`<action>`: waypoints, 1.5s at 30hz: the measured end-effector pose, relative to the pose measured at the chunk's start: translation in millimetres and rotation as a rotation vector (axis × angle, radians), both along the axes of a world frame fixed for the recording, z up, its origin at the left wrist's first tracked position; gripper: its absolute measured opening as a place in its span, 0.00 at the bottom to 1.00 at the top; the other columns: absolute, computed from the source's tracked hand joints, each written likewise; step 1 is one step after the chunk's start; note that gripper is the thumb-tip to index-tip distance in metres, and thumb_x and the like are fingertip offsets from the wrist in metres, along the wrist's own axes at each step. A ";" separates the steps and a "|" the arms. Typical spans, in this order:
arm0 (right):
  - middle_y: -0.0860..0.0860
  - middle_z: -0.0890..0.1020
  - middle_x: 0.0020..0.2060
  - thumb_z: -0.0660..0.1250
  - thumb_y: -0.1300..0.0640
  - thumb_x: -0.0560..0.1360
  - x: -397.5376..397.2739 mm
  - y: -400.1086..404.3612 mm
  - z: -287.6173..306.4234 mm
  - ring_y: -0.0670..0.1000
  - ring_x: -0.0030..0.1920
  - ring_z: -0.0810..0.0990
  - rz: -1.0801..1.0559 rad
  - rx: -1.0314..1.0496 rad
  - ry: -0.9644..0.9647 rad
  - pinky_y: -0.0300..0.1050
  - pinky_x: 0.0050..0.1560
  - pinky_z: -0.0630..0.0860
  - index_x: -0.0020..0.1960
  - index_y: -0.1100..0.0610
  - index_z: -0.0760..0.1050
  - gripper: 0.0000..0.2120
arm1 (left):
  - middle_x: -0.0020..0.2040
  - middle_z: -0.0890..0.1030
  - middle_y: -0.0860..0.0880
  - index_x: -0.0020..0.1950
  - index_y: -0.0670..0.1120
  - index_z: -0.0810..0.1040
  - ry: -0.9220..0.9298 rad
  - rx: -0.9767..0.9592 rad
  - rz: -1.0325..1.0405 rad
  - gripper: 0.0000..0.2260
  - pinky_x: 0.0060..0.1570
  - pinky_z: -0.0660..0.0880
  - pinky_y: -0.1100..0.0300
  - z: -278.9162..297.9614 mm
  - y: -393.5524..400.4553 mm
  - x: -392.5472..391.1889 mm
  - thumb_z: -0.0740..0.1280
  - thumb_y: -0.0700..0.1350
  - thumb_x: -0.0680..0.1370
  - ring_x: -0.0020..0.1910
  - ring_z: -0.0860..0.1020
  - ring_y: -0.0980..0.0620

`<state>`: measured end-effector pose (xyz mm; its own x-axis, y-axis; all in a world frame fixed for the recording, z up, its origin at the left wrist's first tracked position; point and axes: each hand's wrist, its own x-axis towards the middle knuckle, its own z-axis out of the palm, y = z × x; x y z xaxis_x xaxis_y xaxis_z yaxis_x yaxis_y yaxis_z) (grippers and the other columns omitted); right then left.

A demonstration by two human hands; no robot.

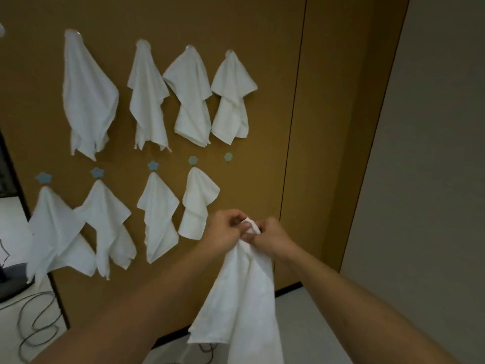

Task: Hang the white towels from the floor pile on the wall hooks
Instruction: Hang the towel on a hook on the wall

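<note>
Closest to the lens are the two forearms, meeting at a white towel (244,292) held up in front of the brown wall (262,74). Left hand (225,227) and right hand (270,235) are right together, fingers curled and pinching the towel's top corner, which pokes out as a little folded nub between the two thumbs; the rest hangs straight down below the fingers, soft and creased, lower edge flaring toward the left forearm. No real containers here, the hooks do the holding: up and left of the fingers four hung towels (147,95) fill the top row, and four more fill the lower row right beside the left knuckles. The only bare hook (228,156) is the small blue-grey one straight above the fingers, at the right end of the lower row, well apart from the hands. Right of it the wall is open up to a thin vertical seam (296,114), then a pale wall (433,153) past the corner. Far left of the hands, a cable (36,321) loops on the pale floor (309,324).
</note>
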<state>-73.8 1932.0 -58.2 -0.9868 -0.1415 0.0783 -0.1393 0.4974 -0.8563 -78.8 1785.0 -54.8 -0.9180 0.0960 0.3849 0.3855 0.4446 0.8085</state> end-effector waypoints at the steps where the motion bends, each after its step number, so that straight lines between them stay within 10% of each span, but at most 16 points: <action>1: 0.52 0.80 0.38 0.71 0.55 0.75 -20.2 6.4 0.5 0.48 0.37 0.77 0.023 -0.012 0.001 0.39 0.36 0.71 0.43 0.59 0.80 0.07 | 0.39 0.83 0.56 0.41 0.55 0.81 0.004 -0.026 0.044 0.08 0.42 0.76 0.68 3.3 6.4 -19.9 0.73 0.42 0.74 0.41 0.81 0.59; 12: 0.54 0.84 0.40 0.68 0.51 0.77 -216.7 76.2 -42.5 0.52 0.40 0.82 -0.038 0.002 0.021 0.43 0.40 0.76 0.45 0.57 0.82 0.11 | 0.49 0.81 0.50 0.56 0.46 0.80 0.031 0.050 0.419 0.09 0.58 0.73 0.55 23.8 14.4 -202.3 0.66 0.47 0.79 0.50 0.78 0.51; 18: 0.44 0.71 0.25 0.68 0.54 0.78 -323.4 95.8 -47.5 0.45 0.29 0.69 -0.174 -0.028 0.212 0.42 0.33 0.65 0.30 0.49 0.71 0.18 | 0.45 0.78 0.55 0.53 0.50 0.77 0.091 0.172 0.506 0.05 0.50 0.70 0.59 18.8 -8.3 -299.9 0.63 0.47 0.81 0.45 0.76 0.57; 22: 0.44 0.79 0.32 0.67 0.51 0.78 -408.7 86.6 -15.8 0.43 0.32 0.75 -0.180 0.102 0.408 0.33 0.34 0.67 0.45 0.54 0.83 0.09 | 0.47 0.78 0.51 0.54 0.49 0.76 0.119 0.171 0.580 0.06 0.51 0.72 0.56 12.4 -30.9 -373.6 0.62 0.41 0.81 0.48 0.76 0.50; 28: 0.51 0.86 0.45 0.69 0.51 0.77 -526.0 55.8 5.4 0.50 0.48 0.82 -0.105 0.211 0.485 0.45 0.52 0.77 0.50 0.57 0.85 0.10 | 0.51 0.81 0.53 0.47 0.52 0.83 -0.078 0.178 0.414 0.11 0.47 0.71 0.61 1.9 -57.2 -475.0 0.61 0.41 0.77 0.52 0.77 0.50; 33: 0.50 0.85 0.39 0.71 0.47 0.74 -602.9 32.7 -0.5 0.51 0.42 0.82 -0.107 0.282 0.512 0.48 0.45 0.78 0.44 0.55 0.83 0.11 | 0.33 0.77 0.59 0.32 0.53 0.77 0.103 -0.382 0.512 0.19 0.35 0.66 0.66 -11.0 -66.3 -535.2 0.70 0.67 0.70 0.35 0.75 0.60; 45: 0.54 0.79 0.30 0.72 0.62 0.74 -684.3 -1.0 -52.0 0.53 0.25 0.76 -0.075 0.401 1.131 0.46 0.23 0.74 0.48 0.61 0.81 0.04 | 0.35 0.78 0.44 0.46 0.42 0.79 0.536 -0.912 0.639 0.08 0.19 0.64 0.62 -48.7 -52.2 -602.7 0.74 0.39 0.70 0.22 0.72 0.46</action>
